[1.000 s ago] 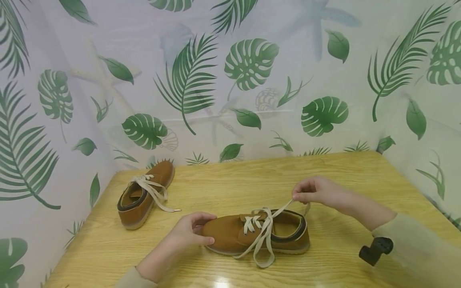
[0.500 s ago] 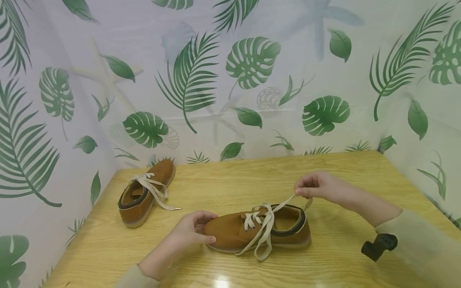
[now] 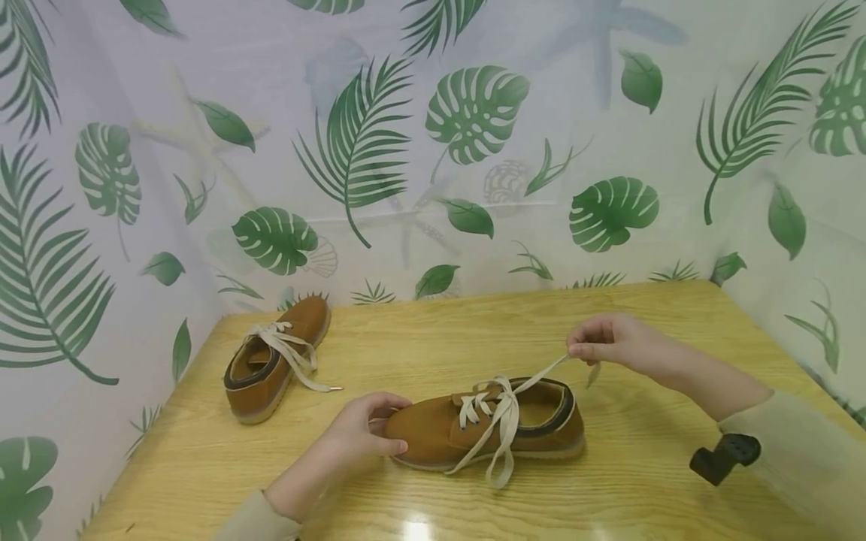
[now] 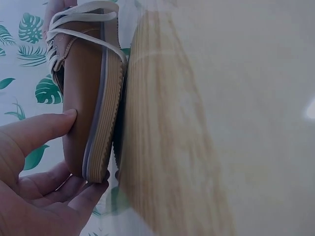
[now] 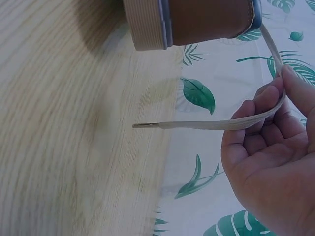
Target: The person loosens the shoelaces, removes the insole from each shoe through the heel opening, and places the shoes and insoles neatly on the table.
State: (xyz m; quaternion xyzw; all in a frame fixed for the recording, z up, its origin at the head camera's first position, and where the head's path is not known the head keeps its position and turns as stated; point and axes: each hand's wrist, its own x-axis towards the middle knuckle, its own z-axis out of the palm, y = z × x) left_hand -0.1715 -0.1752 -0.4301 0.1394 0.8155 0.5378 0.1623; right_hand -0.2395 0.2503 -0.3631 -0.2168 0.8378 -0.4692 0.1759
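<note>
One near shoe (image 3: 429,428) and one far shoe (image 3: 257,397), two brown shoes in all, sit on one wooden table (image 3: 460,338), the far one at the back left. Two hands work at the near shoe: the left hand (image 3: 361,430) grasps its toe, thumb on the near side, while the right hand (image 3: 617,344) hangs above and beyond its heel, fingers bent, pinching one cream lace (image 5: 194,125) stretched from the knot
</note>
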